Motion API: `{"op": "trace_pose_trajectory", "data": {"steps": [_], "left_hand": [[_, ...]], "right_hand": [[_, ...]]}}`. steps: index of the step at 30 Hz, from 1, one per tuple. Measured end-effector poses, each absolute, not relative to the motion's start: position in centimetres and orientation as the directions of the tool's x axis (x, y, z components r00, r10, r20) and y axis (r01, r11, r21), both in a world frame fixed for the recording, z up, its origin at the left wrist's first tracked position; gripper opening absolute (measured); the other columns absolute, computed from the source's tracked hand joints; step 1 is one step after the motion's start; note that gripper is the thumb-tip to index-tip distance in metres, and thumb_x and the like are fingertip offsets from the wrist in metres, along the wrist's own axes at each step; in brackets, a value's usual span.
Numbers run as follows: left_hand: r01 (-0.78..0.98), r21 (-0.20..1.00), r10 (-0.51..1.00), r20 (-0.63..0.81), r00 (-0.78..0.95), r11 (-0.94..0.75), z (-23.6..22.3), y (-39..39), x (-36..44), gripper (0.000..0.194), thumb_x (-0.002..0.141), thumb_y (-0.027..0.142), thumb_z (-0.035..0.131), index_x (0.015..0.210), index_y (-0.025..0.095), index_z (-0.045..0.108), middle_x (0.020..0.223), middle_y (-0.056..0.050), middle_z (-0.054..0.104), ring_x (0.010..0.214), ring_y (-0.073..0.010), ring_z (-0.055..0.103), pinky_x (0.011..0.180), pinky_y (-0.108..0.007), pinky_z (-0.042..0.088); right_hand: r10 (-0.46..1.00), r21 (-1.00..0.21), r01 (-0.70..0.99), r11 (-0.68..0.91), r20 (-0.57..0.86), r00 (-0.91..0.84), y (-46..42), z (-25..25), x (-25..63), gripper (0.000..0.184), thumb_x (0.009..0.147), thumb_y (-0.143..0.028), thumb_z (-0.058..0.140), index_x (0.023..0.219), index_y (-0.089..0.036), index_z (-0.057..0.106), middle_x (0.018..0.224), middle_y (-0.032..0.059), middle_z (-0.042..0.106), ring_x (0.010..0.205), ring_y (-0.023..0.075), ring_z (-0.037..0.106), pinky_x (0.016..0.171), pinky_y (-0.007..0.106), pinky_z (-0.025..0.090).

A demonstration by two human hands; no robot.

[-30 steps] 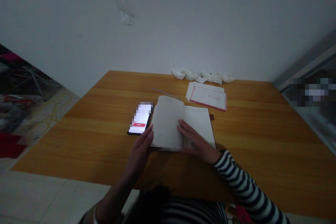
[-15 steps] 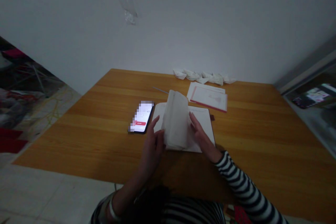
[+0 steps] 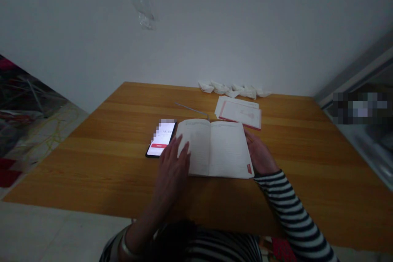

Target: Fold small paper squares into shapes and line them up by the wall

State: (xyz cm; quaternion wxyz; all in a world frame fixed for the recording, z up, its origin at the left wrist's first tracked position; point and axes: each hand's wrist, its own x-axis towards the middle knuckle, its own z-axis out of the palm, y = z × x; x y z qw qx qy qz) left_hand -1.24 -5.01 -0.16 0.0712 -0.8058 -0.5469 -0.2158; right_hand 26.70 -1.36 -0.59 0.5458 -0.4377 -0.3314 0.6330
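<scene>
An open notebook (image 3: pixel 229 147) with lined, off-white pages lies flat on the wooden table. A small red mark shows at the lower right corner of its right page. My left hand (image 3: pixel 173 161) rests over the left page's outer edge, fingers spread and holding nothing. At the opposite side, my right hand (image 3: pixel 262 155) grips the notebook's right edge, with its fingertips partly hidden by the pages. A thin ribbon bookmark (image 3: pixel 192 109) runs from the top of the spine out to the left. Just left of the notebook lies a lit phone (image 3: pixel 161 139).
Behind the notebook, papers with a red-edged sheet (image 3: pixel 241 113) lie on the table (image 3: pixel 307 151). Crumpled white tissue (image 3: pixel 233 89) lines the wall side. Clear plastic (image 3: pixel 143 8) hangs on the wall. Clutter (image 3: pixel 27 98) stands on the floor at left.
The raised bundle of pages has come down, and the notebook now lies open flat. My right hand has moved from the right page to the notebook's right edge; my left hand stays at the left.
</scene>
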Motion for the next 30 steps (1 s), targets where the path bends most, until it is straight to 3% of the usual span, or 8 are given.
{"op": "trace_pose_trajectory", "data": {"steps": [3, 6, 9, 14, 20, 26, 30], "left_hand": [[0.751, 0.161, 0.75, 0.342, 0.566, -0.64, -1.2, -5.8, 1.9, 0.04, 0.101, 0.032, 0.049, 0.137, 0.017, 0.052, 0.154, -0.016, 0.047, 0.146, -0.031, 0.039, 0.113, -0.05, 0.042], [0.718, 0.21, 0.746, 0.245, 0.619, -0.664, -2.4, -6.5, 4.3, 0.069, 0.093, 0.049, 0.061, 0.149, 0.014, 0.04, 0.158, -0.021, 0.039, 0.147, -0.0348, 0.037, 0.113, -0.052, 0.042], [0.738, 0.221, 0.77, 0.223, 0.599, -0.638, -3.1, -6.5, 5.1, 0.076, 0.093, 0.043, 0.063, 0.155, 0.014, 0.029, 0.159, -0.023, 0.035, 0.148, -0.0346, 0.034, 0.115, -0.053, 0.04], [0.743, 0.186, 0.766, 0.179, 0.617, -0.643, -3.3, -6.0, 4.7, 0.063, 0.095, 0.035, 0.062, 0.149, 0.013, 0.039, 0.156, -0.023, 0.04, 0.144, -0.0334, 0.042, 0.115, -0.052, 0.041], [0.721, 0.121, 0.731, 0.114, 0.673, -0.682, -3.8, -5.7, 4.5, 0.075, 0.089, 0.04, 0.07, 0.151, 0.014, 0.037, 0.16, -0.025, 0.032, 0.148, -0.0354, 0.033, 0.116, -0.055, 0.037], [0.772, -0.088, 0.766, 0.101, 0.635, -0.629, -4.7, -6.1, 5.7, 0.057, 0.095, 0.006, 0.043, 0.152, 0.01, 0.039, 0.157, -0.027, 0.034, 0.146, -0.0357, 0.036, 0.114, -0.057, 0.039], [0.761, -0.146, 0.758, 0.09, 0.646, -0.632, -4.5, -6.3, 6.0, 0.055, 0.096, 0.01, 0.041, 0.151, 0.004, 0.04, 0.156, -0.029, 0.034, 0.145, -0.0391, 0.035, 0.113, -0.06, 0.04]], "right_hand": [[0.978, -0.889, -0.413, -0.198, -0.207, -0.022, -1.4, -1.2, 27.5, 0.045, 0.082, -0.039, 0.07, 0.126, -0.027, 0.068, 0.126, 0.0027, 0.072, 0.108, 0.0242, 0.069, 0.086, 0.036, 0.057], [0.967, -0.877, -0.426, -0.225, -0.256, 0.016, -1.5, -1.7, 28.2, 0.05, 0.077, -0.03, 0.076, 0.125, -0.026, 0.068, 0.123, 0.0029, 0.074, 0.093, 0.02, 0.071, 0.071, 0.028, 0.056], [0.958, -0.867, -0.432, -0.248, -0.285, 0.021, -1.7, -2.0, 28.4, 0.05, 0.075, -0.025, 0.077, 0.124, -0.025, 0.069, 0.118, 0.0028, 0.076, 0.08, 0.016, 0.069, 0.064, 0.025, 0.054], [0.967, -0.886, -0.403, -0.228, -0.256, 0.016, -1.6, -2.4, 28.5, 0.05, 0.075, -0.027, 0.078, 0.125, -0.026, 0.069, 0.114, 0.0028, 0.077, 0.089, 0.0193, 0.07, 0.073, 0.029, 0.056], [0.968, -0.924, -0.356, -0.14, -0.203, 0.145, -1.3, -3.3, 28.8, 0.044, 0.079, -0.037, 0.076, 0.121, -0.026, 0.071, 0.122, 0.0041, 0.074, 0.108, 0.0239, 0.069, 0.089, 0.036, 0.056], [0.955, -0.931, -0.309, -0.196, -0.253, 0.155, -1.4, -2.5, 29.3, 0.05, 0.083, -0.045, 0.072, 0.129, -0.028, 0.064, 0.111, 0.0051, 0.077, 0.099, 0.0238, 0.072, 0.085, 0.04, 0.057], [0.973, -0.962, -0.261, -0.074, -0.127, 0.191, -1.2, -2.0, 29.6, 0.045, 0.083, -0.046, 0.073, 0.123, -0.024, 0.068, 0.124, 0.0074, 0.073, 0.117, 0.0246, 0.065, 0.105, 0.043, 0.048]]}}
